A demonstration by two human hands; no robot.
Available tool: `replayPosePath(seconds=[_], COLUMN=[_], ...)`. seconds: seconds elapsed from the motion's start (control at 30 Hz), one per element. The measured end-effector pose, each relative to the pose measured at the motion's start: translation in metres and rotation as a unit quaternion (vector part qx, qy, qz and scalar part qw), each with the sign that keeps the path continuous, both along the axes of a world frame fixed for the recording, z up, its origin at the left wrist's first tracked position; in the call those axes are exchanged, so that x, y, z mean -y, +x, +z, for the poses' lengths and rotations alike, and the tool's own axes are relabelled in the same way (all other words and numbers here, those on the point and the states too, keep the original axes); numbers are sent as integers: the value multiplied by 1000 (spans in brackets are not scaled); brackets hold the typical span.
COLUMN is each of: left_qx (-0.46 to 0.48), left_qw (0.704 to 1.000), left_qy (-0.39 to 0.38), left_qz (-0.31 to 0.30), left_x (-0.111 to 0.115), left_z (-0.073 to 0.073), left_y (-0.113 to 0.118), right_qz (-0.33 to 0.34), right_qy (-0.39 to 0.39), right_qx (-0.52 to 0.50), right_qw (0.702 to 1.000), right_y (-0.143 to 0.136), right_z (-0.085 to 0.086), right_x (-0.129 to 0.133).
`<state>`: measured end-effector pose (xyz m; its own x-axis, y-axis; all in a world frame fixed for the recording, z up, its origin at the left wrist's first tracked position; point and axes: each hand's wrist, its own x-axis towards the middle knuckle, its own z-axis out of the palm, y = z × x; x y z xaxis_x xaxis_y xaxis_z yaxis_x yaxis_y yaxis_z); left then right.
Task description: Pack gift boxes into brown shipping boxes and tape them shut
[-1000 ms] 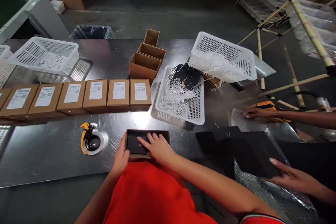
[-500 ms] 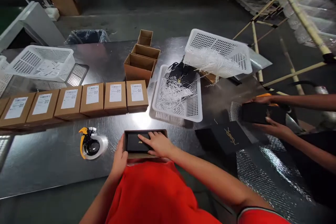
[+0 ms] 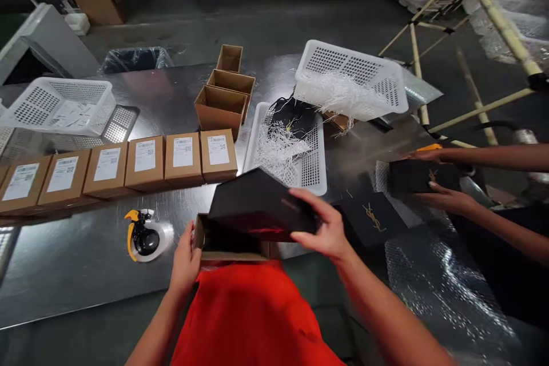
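1. Currently black box (image 3: 261, 206) is in lower centre of frame, tilted, left end over open carton (image 3: 234, 256), right end out past carton's right side. Can't tell if its left end touches inside.
2. Right hand (image 3: 328, 229): fingers and thumb narrowed around box's right end, some blur.
3. Left hand (image 3: 186, 263): gripping carton's left wall, thumb on near side; far fingertips hidden.
4. Nearby: white basket (image 3: 321, 168) with shredded paper (image 3: 281, 151) just beyond box; tape dispenser (image 3: 131, 237) left of carton; co-worker's hands (image 3: 454, 200) on another black box (image 3: 407, 177), right of frame.
5. Risks (judgement): one-ended hold could let box swing or slip, maybe scuffing on carton rim. Tight-looking fit plus tilt might jam a corner or bend cardboard. Loose left grip could let carton skid on smooth metal table (image 3: 86, 274). Box's far edge could catch basket, dragging paper strands.
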<state>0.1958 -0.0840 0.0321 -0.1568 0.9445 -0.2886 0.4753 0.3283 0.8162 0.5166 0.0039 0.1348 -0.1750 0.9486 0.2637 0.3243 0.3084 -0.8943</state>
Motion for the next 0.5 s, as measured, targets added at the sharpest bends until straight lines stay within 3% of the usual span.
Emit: replayPosePath(seconds=[0.1,0.17,0.23,0.33,0.43,0.5], left_qx=[-93,-97,-53,3,2,-21], left_qw=[991,982,973,952,947,947], left_qy=[94,126,80,-41,-120,-132], left_qz=[-18,-100,-211,-303,-299,-292], left_x=[3,2,-6,-29,-58,-74], left_z=[14,21,22,3,-28,-47], left_y=[3,15,33,58,72,75], right_qz=[-186,-270,-325,-375,-405,-428], right_qy=[-41,-85,-134,-189,-204,-188], right_qx=[-167,-280,-360,-416,-444,-463], right_qw=[967,917,864,807,773,753], right_y=[30,48,64,85,103,113], right_z=[1,-8,-22,-44,-59,-63], right_x=[4,11,23,48,74,88])
